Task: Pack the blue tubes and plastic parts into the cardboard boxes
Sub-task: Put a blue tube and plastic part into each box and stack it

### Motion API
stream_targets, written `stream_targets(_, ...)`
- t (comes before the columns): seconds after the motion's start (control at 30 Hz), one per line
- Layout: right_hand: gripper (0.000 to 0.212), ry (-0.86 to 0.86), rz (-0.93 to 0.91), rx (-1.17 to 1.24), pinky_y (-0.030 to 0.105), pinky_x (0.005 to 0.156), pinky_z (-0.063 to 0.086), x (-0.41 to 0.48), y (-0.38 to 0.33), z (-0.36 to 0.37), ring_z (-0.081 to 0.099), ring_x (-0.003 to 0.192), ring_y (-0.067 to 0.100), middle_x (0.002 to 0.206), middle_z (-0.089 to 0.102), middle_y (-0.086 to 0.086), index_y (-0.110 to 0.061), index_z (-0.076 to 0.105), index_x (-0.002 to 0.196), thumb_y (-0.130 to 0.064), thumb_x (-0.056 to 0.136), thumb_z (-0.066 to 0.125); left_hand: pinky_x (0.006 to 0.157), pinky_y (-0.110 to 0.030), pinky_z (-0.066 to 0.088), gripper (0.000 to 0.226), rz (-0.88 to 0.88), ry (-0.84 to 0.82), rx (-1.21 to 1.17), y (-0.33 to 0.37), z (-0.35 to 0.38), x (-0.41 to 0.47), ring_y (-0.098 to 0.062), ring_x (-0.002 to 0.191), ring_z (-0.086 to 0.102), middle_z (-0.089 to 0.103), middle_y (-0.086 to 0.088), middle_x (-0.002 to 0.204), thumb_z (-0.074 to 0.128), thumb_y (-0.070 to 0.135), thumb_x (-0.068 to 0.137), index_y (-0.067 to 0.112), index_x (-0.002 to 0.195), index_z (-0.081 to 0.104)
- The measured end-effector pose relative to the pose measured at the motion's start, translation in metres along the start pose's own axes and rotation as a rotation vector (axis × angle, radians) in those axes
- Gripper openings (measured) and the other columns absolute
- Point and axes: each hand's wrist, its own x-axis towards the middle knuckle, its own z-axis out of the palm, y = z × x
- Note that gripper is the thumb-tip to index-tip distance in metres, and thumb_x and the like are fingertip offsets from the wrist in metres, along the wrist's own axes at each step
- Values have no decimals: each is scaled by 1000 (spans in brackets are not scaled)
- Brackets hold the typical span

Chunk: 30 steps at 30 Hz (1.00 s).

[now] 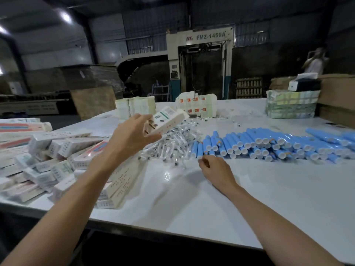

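My left hand (132,134) holds a small white cardboard box (166,120) in the air above the table, its open end towards me. Below it lies a heap of clear plastic parts (172,143) in wrappers. A long pile of blue tubes (269,144) with white caps stretches to the right across the table. My right hand (215,167) rests on the white table (249,198) with its fingers curled, just in front of the nearest blue tubes; whether it pinches anything I cannot tell.
A heap of packed white boxes (57,160) covers the table's left side. Stacks of flat box blanks (138,106) (197,106) and a wrapped bundle (292,104) stand at the far edge. Brown cartons (338,96) rise at the right. A person (315,62) stands far back.
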Motion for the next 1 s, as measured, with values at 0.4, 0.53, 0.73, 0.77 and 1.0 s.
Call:
stream_targets(0.4, 54, 34, 244, 1087, 28, 67, 55, 6, -17, -15, 72, 78, 22, 91, 77, 14, -4, 70, 110, -55, 105, 52, 101, -47, 53, 65, 168, -149, -32, 45, 116, -14, -26, 116, 66, 58, -2, 146, 59, 56, 104, 20, 156, 48)
stream_targets(0.53, 35, 84, 289, 1094, 40, 81, 62, 6, -13, -10, 75, 95, 34, 102, 77, 17, -8, 67, 116, -37, 97, 72, 80, -41, 57, 67, 160, -149, -107, 57, 138, -14, -22, 104, 67, 56, 7, 128, 60, 65, 97, 21, 146, 47)
stream_targets(0.73, 25, -144, 352, 1123, 36, 81, 61, 9, -14, -17, 75, 101, 31, 103, 79, 11, -9, 72, 118, -26, 102, 63, 96, -37, 60, 64, -264, -655, -1080, 43, 135, 13, -19, 110, 77, 79, 1, 123, 62, 75, 95, 26, 135, 70)
stream_targets(0.77, 28, -187, 328, 1056, 37, 82, 61, 7, -16, -15, 76, 98, 28, 102, 80, 10, -11, 72, 117, -32, 103, 61, 94, -37, 61, 56, -275, -650, -1112, 43, 138, 15, -22, 105, 78, 80, -8, 118, 62, 66, 100, 19, 128, 75)
stream_targets(1.0, 30, 163, 351, 293, 39, 74, 51, 44, 9, -34, 66, 80, 21, 87, 68, 1, -10, 64, 93, -34, 106, 53, 64, -36, 66, 40, -536, -472, -1413, 24, 155, 10, -32, 83, 81, 80, -24, 105, 73, 39, 100, 3, 118, 76)
